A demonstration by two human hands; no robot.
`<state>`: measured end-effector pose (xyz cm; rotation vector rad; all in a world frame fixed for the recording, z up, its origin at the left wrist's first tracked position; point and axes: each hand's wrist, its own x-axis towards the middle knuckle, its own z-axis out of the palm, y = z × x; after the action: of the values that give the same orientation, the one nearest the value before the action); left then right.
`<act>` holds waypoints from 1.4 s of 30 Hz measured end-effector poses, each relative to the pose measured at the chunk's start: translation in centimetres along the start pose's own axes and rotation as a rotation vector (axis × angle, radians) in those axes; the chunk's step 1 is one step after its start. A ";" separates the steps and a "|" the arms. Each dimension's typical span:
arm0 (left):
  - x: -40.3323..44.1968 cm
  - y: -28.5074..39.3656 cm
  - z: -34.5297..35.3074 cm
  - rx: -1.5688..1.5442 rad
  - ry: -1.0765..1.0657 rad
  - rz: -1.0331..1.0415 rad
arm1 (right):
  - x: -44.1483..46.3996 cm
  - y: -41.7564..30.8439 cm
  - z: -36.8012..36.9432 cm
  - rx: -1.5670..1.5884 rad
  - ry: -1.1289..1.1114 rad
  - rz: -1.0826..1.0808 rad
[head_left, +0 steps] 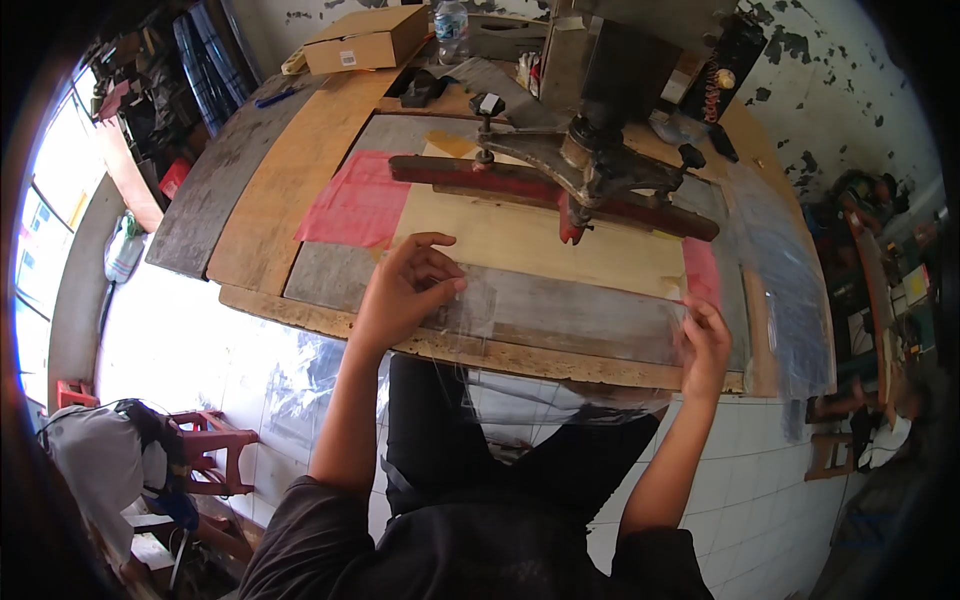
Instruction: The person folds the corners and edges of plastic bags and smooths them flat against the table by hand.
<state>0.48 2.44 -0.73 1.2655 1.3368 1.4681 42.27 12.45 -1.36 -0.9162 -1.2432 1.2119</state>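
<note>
A thin clear plastic sheet point(580, 325) stretches between my two hands over the table's front edge, and its lower part hangs above my lap. My left hand point(405, 290) pinches its left side between thumb and curled fingers. At the sheet's right corner, my right hand point(705, 345) grips with thumb and fingertips. Just beyond the hands lies a cream-coloured sheet point(550, 240) on a grey board, with pink pieces point(355, 200) at its sides. Above it hangs the press's red-edged metal bar point(550, 190), carried by a three-armed bracket point(580, 160).
More clear plastic sheets point(795, 310) lie at the table's right edge. At the back stand a cardboard box point(367, 40) and a water bottle point(451, 30). A blue pen point(275, 97) rests at the left. A red stool point(222, 450) stands on the floor; people sit on both sides.
</note>
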 end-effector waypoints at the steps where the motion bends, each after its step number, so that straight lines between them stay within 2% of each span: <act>1: 0.0 0.0 0.0 0.075 0.003 0.031 | -0.8 -0.6 -0.6 -0.003 0.000 -0.007; 3: -0.5 0.7 0.1 0.075 -0.006 0.057 | -3.9 -2.2 -2.1 -0.062 0.018 0.041; 5: -1.2 1.5 0.5 0.078 -0.021 0.077 | -7.6 -3.5 -3.2 -0.246 -0.131 -0.039; 7: -2.1 2.2 1.2 -0.022 -0.037 0.011 | -9.7 -6.8 -2.0 -0.358 -0.532 -0.229; 9: -2.8 2.4 2.3 -0.042 -0.078 0.049 | -12.0 -8.1 0.4 -0.473 -0.638 -0.100; 11: -2.9 3.1 3.4 -0.061 -0.112 0.097 | -13.8 -6.5 3.5 -0.602 -0.549 -0.048; 13: -3.1 4.7 4.6 0.028 -0.114 0.258 | -15.0 -3.4 5.7 -0.605 -0.452 -0.133; 14: -3.0 5.9 5.0 0.025 -0.114 0.257 | -15.6 -2.0 6.9 -0.646 -0.379 -0.188; 15: -2.8 7.5 5.3 0.170 -0.112 0.432 | -16.2 -0.6 8.1 -0.685 -0.305 -0.244; 16: -2.8 8.7 5.6 0.314 -0.112 0.603 | -16.9 1.0 9.2 -0.627 -0.230 -0.245; 17: -2.9 9.4 5.9 0.312 -0.111 0.601 | -17.3 2.5 10.3 -0.567 -0.157 -0.251; 19: -3.2 10.4 6.4 0.432 -0.174 0.724 | -17.7 4.0 12.3 -0.476 -0.115 -0.176; 22: -3.3 10.9 6.6 0.525 -0.236 0.690 | -17.2 6.2 12.6 -0.560 -0.336 -0.164; 23: -3.2 10.9 6.5 0.526 -0.235 0.689 | -17.3 6.5 12.5 -0.559 -0.338 -0.164; 25: -3.1 10.3 6.1 0.606 -0.325 0.653 | -17.1 6.4 12.3 -0.596 -0.593 -0.042; 27: -3.2 9.1 5.9 0.570 -0.363 0.634 | -16.9 4.6 11.6 -0.638 -0.639 0.000; 29: -3.3 8.2 5.9 0.529 -0.410 0.616 | -15.7 1.9 10.5 -0.602 -0.945 0.033; 30: -3.4 7.9 6.0 0.535 -0.429 0.595 | -15.3 0.7 9.7 -0.605 -0.943 0.035; 32: -3.2 7.4 6.2 0.535 -0.452 0.575 | -14.9 -1.0 8.3 -0.390 -0.689 -0.114; 33: -3.0 7.2 6.3 0.510 -0.470 0.569 | -14.2 -0.9 8.1 -0.411 -0.485 -0.346; 35: -2.8 6.9 6.8 0.482 -0.491 0.570 | -11.6 -1.4 9.6 -0.473 -0.183 -0.541; 36: -2.6 6.9 7.1 0.434 -0.521 0.517 | -10.2 -1.6 10.1 -0.477 -0.178 -0.548; 38: -2.4 7.1 7.5 0.388 -0.552 0.469 | -8.7 -1.8 10.5 -0.484 -0.325 -0.566; 39: -2.3 7.4 7.6 0.354 -0.539 0.382 | -8.4 -1.9 10.5 -0.485 -0.373 -0.572; 40: -2.3 7.5 7.6 0.321 -0.525 0.295 | -8.3 -2.1 10.3 -0.354 -0.396 -0.347; 41: -2.3 7.5 7.5 0.325 -0.526 0.299 | -8.2 -2.3 10.2 -0.220 -0.416 -0.121; 42: -2.3 7.3 7.4 0.196 -0.490 0.194 | -7.8 -2.4 10.3 -0.142 -0.364 -0.138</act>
<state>8.74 0.73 5.73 1.7863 1.0642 1.0645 33.16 3.31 0.98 -0.7151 -1.6727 1.2263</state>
